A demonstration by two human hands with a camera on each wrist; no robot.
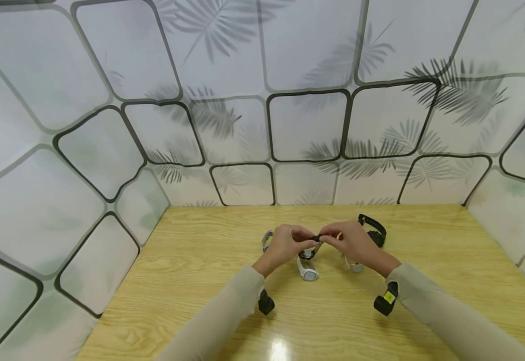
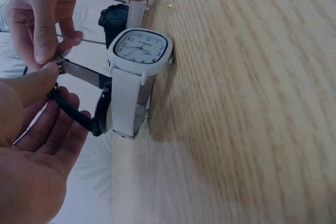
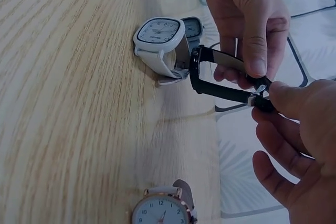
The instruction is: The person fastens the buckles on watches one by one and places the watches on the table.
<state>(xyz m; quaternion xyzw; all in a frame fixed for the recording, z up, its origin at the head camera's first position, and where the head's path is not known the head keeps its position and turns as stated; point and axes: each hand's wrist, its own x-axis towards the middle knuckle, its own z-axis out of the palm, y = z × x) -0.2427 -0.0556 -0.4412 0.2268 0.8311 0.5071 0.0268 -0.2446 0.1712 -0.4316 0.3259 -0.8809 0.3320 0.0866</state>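
Note:
Both hands hold a black-cased watch (image 3: 224,92) by its dark strap, a little above the table. My left hand (image 1: 285,244) pinches one strap end between thumb and fingers. From the other side, my right hand (image 1: 353,243) grips the strap beside the silver buckle (image 3: 257,96), where the two ends meet in a loop. The strap's inner face is lighter, and the dial faces away in the right wrist view. Just below the hands lies a white square watch (image 2: 140,51) with a white strap, numerals on its dial.
A grey-blue watch (image 1: 267,240) lies left of the hands. Under the right forearm sits a rose-gold watch (image 3: 160,211) with a pale strap. Farther right is a bulky black watch (image 1: 376,236). A patterned fabric wall (image 1: 307,125) surrounds the wooden table (image 1: 190,250).

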